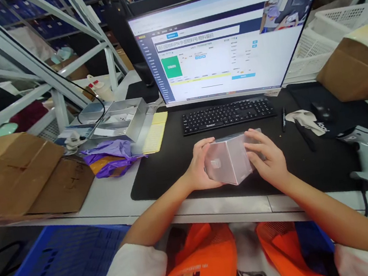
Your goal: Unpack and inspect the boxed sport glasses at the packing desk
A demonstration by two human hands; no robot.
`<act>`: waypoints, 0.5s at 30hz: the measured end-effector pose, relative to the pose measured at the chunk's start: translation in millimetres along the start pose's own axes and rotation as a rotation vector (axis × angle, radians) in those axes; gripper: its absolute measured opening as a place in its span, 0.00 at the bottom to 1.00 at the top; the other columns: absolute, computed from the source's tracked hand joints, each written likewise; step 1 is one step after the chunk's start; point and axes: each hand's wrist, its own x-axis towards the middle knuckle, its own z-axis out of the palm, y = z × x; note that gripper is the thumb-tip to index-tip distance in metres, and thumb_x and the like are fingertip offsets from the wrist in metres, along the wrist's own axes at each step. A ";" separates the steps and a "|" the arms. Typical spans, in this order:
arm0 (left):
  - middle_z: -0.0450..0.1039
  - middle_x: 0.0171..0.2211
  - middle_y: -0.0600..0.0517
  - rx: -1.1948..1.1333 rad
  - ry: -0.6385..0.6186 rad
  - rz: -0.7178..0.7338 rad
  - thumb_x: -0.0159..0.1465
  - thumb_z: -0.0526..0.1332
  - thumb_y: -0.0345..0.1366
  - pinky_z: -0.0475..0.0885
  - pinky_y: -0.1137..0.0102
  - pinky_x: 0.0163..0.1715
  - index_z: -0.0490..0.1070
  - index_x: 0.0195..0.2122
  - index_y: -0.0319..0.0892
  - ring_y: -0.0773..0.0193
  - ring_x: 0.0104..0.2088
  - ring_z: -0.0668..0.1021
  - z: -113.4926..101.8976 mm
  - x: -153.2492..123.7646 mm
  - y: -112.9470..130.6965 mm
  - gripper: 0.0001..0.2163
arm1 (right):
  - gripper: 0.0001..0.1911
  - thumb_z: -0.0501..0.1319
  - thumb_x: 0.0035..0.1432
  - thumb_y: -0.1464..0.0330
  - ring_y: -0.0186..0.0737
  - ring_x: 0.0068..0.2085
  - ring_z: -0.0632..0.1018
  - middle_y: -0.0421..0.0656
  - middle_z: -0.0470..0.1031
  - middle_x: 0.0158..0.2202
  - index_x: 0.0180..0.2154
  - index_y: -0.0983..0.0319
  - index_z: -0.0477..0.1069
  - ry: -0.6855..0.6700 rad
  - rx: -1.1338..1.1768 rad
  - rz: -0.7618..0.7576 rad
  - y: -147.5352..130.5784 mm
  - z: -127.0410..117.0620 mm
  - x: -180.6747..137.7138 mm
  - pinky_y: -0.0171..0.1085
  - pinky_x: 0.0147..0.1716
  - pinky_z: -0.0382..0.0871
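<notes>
Both my hands hold a small silvery-pink box (228,159) just above the black desk mat (161,173), in front of the keyboard (227,114). My left hand (199,165) wraps the box's left side with fingers curled over its top edge. My right hand (266,156) presses against its right side, fingers lying over the top. The box shows a small label on its near face. A monitor (224,36) with a form and a green square stands behind the keyboard.
Cardboard boxes (14,175) lie at the left, with a purple bag (111,155), yellow notes (154,135) and a metal tray (121,119) beside them. At the right are a barcode scanner (367,153), a mouse (322,111), a pen (283,119), another carton (355,68) and white baskets (342,24). A blue crate (59,274) sits below the table's edge.
</notes>
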 end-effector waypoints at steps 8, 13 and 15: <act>0.44 0.71 0.41 -0.079 -0.127 -0.099 0.51 0.67 0.69 0.51 0.39 0.69 0.36 0.75 0.59 0.35 0.71 0.54 -15.9 -0.6 -10.2 0.58 | 0.08 0.58 0.67 0.63 0.49 0.50 0.79 0.46 0.79 0.41 0.36 0.56 0.74 0.039 -0.177 -0.001 22.8 -14.2 13.8 0.57 0.63 0.64; 0.46 0.73 0.41 -0.231 -0.030 -0.368 0.60 0.52 0.72 0.47 0.48 0.73 0.44 0.74 0.50 0.41 0.72 0.53 -21.5 -2.6 -15.9 0.48 | 0.08 0.59 0.66 0.63 0.48 0.44 0.78 0.48 0.77 0.39 0.36 0.58 0.74 0.079 -0.289 0.055 57.0 -38.1 25.3 0.49 0.48 0.73; 0.51 0.71 0.42 -0.360 0.081 -0.547 0.62 0.54 0.70 0.53 0.52 0.71 0.51 0.71 0.48 0.44 0.71 0.59 -20.4 -3.1 -18.8 0.44 | 0.09 0.59 0.65 0.63 0.47 0.43 0.78 0.48 0.77 0.38 0.35 0.58 0.74 0.080 -0.332 0.080 67.0 -46.0 28.2 0.49 0.47 0.72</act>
